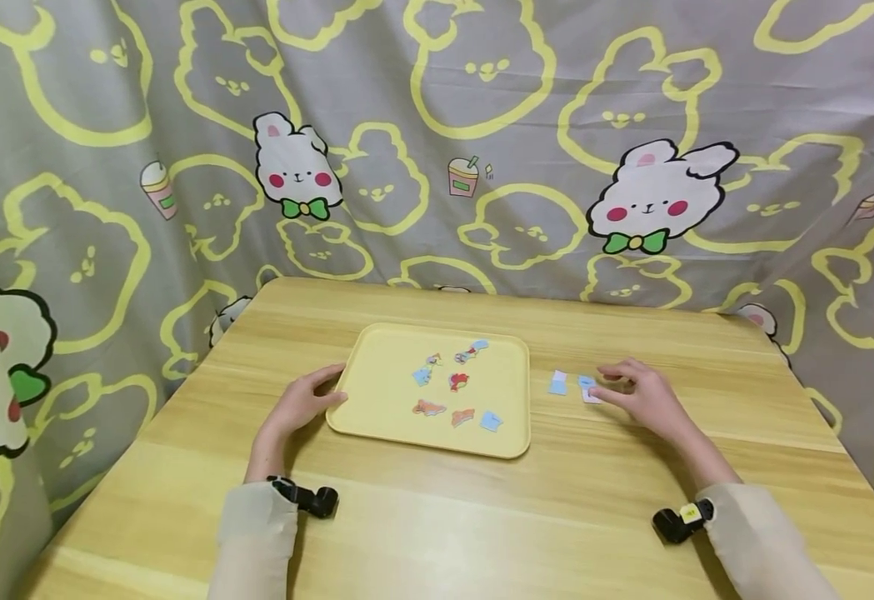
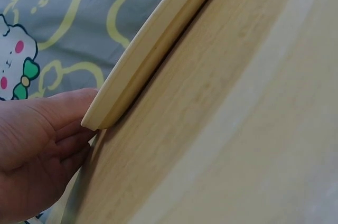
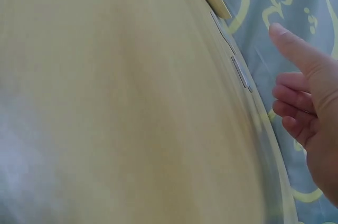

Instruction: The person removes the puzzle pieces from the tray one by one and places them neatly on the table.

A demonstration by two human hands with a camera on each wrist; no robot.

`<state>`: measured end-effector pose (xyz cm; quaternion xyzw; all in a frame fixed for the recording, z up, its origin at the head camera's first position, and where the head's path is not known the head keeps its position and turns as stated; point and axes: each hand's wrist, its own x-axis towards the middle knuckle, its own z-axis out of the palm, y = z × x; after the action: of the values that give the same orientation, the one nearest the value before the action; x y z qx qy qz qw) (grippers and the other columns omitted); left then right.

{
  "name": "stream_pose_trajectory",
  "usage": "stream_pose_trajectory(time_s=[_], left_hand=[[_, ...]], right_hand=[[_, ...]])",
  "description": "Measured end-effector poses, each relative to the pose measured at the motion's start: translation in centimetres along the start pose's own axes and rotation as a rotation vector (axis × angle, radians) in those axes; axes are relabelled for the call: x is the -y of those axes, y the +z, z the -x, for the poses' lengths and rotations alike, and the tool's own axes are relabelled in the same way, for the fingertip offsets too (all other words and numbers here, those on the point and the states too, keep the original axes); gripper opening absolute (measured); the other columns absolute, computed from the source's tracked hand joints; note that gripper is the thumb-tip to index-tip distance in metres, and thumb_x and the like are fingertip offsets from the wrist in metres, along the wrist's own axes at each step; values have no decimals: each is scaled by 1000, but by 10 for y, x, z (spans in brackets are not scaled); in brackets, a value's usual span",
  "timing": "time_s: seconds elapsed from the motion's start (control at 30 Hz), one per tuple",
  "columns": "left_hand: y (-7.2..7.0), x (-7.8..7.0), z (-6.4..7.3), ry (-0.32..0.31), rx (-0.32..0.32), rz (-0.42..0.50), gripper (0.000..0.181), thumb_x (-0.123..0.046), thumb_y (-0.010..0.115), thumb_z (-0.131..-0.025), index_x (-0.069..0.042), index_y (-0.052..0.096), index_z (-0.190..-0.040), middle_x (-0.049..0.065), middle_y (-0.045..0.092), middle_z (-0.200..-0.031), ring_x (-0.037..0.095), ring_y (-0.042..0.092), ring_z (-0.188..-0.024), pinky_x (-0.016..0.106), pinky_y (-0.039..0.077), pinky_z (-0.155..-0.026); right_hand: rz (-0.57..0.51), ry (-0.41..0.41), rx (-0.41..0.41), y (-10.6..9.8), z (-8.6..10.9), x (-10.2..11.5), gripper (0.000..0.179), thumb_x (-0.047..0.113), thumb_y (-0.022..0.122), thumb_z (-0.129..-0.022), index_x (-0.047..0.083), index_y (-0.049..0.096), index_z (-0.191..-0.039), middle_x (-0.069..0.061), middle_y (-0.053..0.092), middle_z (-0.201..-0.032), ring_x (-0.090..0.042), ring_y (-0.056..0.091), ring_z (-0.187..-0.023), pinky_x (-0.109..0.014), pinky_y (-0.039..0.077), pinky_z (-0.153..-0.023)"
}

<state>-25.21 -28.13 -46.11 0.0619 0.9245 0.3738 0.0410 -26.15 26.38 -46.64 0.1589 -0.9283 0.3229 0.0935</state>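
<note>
Two flat paper pieces lie on the tabletop (image 1: 437, 521) right of the yellow tray (image 1: 377, 371): a blue-and-pale cutout (image 1: 558, 384) near the tray's rim, and a second blue cutout (image 1: 586, 382) beside it, partly covered by the right hand (image 1: 645, 402).

Right hand: thumb extended, other fingers loosely curled, thumb and index apart. Thumb tip is over or at the second cutout; contact cannot be told from these angles.

Left hand (image 1: 302, 406): grips the tray's left edge, thumb and fingers clamped at the rim.

On the tray, right of its middle: a red cutout (image 1: 458, 382); above it a blue-and-red cutout (image 1: 471, 351); to its left a blue-and-yellow cluster (image 1: 425, 372); along the near side an orange cutout (image 1: 428, 407), a smaller orange cutout (image 1: 462, 417) and a light-blue cutout (image 1: 491, 421).

Behind: grey curtain (image 1: 377, 83) printed with rabbits.
</note>
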Motion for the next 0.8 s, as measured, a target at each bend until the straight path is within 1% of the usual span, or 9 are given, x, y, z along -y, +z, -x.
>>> stream_pose_trajectory(time_s=[0.13,0.33,0.5,0.63,0.73,0.8], left_hand=[[0,-2,-1,6,-3,-3,58,-23,66,-94,-8,46,-146,21,45,-150,43,36,-142,57,29,-119],[0,-2,-1,10,-8,6,58,-24,67,-93,-8,47,-146,21,45,-150,42,36,-142,56,28,-120],[-1,-1,-1,15,-9,0,58,-25,67,-94,-7,47,-145,21,46,-149,43,37,-142,56,29,-119],[-1,0,0,6,-11,6,58,-24,67,-93,-8,47,-145,20,46,-150,42,37,-142,56,29,-120],[-1,0,-1,0,-14,1,58,-24,67,-93,-8,47,-145,20,46,-150,42,37,-142,56,29,-120],[0,0,-1,-1,-14,-4,58,-25,67,-94,-9,47,-146,20,45,-150,42,36,-142,56,29,-120]], right_hand=[[-18,-14,-7,3,-1,4,47,31,77,-84,1,69,-119,-13,69,-103,-30,64,-97,-35,58,-81],[-25,-41,4,13,-8,12,45,30,79,-83,2,70,-117,-11,69,-103,-28,64,-95,-28,55,-79],[-43,-60,25,22,-11,22,45,31,80,-81,4,70,-117,-11,70,-105,-24,63,-91,-25,53,-74],[-56,-80,44,29,-12,32,46,32,79,-81,4,70,-117,-10,69,-103,-18,59,-82,-21,49,-67],[-70,-111,53,33,-12,40,46,30,80,-81,3,70,-117,-8,68,-100,-18,58,-81,-22,50,-66],[-70,-136,54,36,-13,46,46,28,81,-80,3,70,-116,-8,67,-99,-20,60,-84,-26,53,-69]])
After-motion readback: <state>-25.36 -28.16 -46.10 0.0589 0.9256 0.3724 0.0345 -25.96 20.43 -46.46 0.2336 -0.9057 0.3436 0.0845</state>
